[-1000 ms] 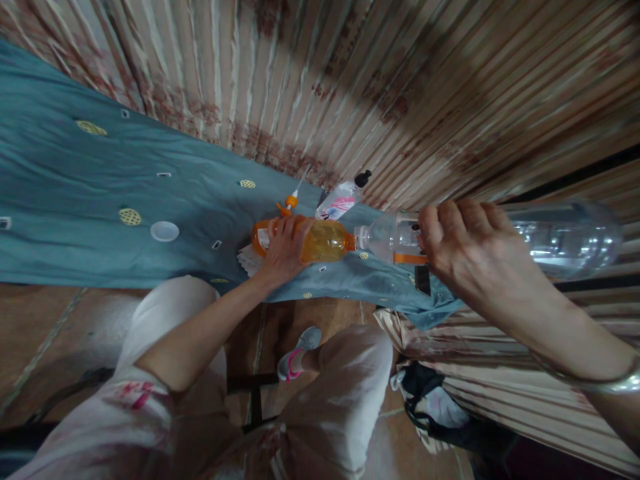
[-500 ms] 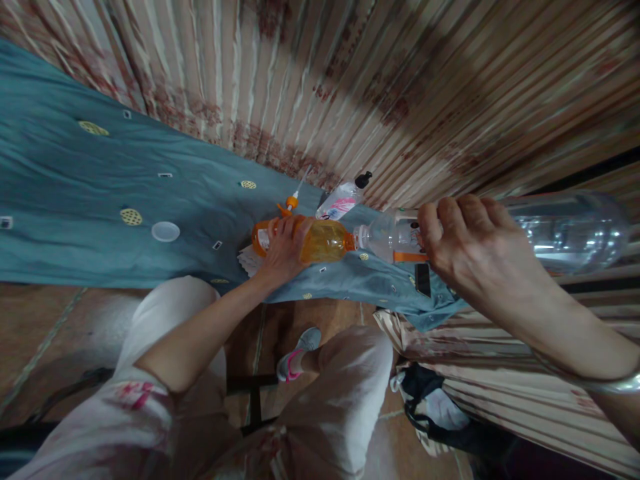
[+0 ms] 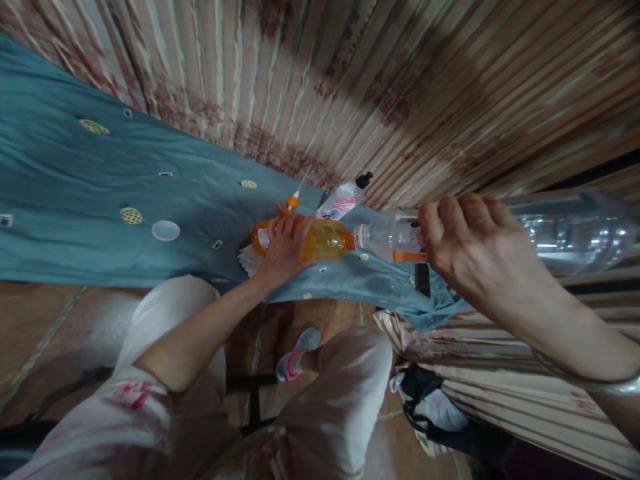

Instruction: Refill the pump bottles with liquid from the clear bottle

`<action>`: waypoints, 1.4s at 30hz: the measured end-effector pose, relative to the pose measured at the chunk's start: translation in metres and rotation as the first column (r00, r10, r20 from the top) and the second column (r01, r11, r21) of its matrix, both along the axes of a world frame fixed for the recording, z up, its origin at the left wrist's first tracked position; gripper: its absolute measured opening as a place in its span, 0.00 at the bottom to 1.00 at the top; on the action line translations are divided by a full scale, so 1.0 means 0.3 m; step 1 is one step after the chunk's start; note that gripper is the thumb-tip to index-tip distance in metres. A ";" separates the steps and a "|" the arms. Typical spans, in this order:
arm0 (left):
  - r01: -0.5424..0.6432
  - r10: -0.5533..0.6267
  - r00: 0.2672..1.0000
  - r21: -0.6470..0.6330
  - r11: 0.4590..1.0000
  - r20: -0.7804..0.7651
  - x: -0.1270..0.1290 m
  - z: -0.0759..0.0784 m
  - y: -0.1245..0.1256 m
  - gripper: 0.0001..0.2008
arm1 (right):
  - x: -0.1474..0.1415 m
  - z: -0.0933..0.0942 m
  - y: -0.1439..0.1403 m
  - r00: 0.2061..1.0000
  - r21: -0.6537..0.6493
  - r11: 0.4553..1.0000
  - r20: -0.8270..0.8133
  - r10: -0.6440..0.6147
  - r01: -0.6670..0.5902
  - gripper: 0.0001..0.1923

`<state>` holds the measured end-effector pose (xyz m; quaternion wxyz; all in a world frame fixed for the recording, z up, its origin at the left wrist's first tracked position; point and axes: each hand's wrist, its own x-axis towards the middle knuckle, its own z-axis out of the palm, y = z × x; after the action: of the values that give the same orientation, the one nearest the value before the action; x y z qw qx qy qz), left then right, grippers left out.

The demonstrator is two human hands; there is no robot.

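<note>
My left hand (image 3: pixel 286 250) is wrapped round an orange bottle (image 3: pixel 325 241) on the teal cloth (image 3: pixel 200 193). In my right hand (image 3: pixel 475 247) is a large clear plastic bottle (image 3: pixel 575 230), its label partly covered by my fingers. The mouths of the two bottles meet, neck to neck; I cannot tell whether liquid is passing between them. Just beyond my left hand lies an orange pump top (image 3: pixel 292 201) with a thin tube. A clear bottle with a pink print (image 3: pixel 343 200) and black pump lies behind the orange bottle.
A white round lid (image 3: pixel 165 231) lies on the cloth to the left. Under the right-hand bottle is a dark phone (image 3: pixel 423 279). Pleated curtains (image 3: pixel 280 87) hang behind and to the right. A black and white bag (image 3: pixel 435 400) is at lower right.
Almost nothing differs. The base of the large clear bottle reaches slightly farther right; both hands keep their hold and the necks stay together.
</note>
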<state>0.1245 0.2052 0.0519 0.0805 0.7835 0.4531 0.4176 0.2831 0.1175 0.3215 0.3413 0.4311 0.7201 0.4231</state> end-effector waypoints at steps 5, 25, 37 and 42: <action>-0.001 0.001 1.000 -0.022 1.000 0.001 -0.002 -0.001 0.000 0.40 | -0.012 0.004 0.003 0.999 0.002 0.999 0.013 -0.038 0.038 0.18; 0.010 -0.010 1.000 -0.014 1.000 0.008 -0.003 -0.014 0.005 0.40 | -0.028 0.012 0.006 0.988 -0.013 0.999 -0.147 -0.047 0.045 0.21; 0.000 0.001 1.000 -0.027 1.000 0.016 -0.003 -0.003 0.003 0.39 | -0.048 0.019 0.012 0.999 -0.001 1.000 -0.031 -0.009 0.009 0.20; -0.001 0.001 1.000 -0.022 1.000 0.025 -0.005 -0.003 0.003 0.40 | -0.036 0.016 0.012 0.998 0.010 0.999 -0.043 0.048 -0.047 0.20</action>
<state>0.1231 0.2062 0.0509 0.0945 0.7770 0.4571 0.4224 0.2722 0.1211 0.3263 0.3136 0.4244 0.7353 0.4252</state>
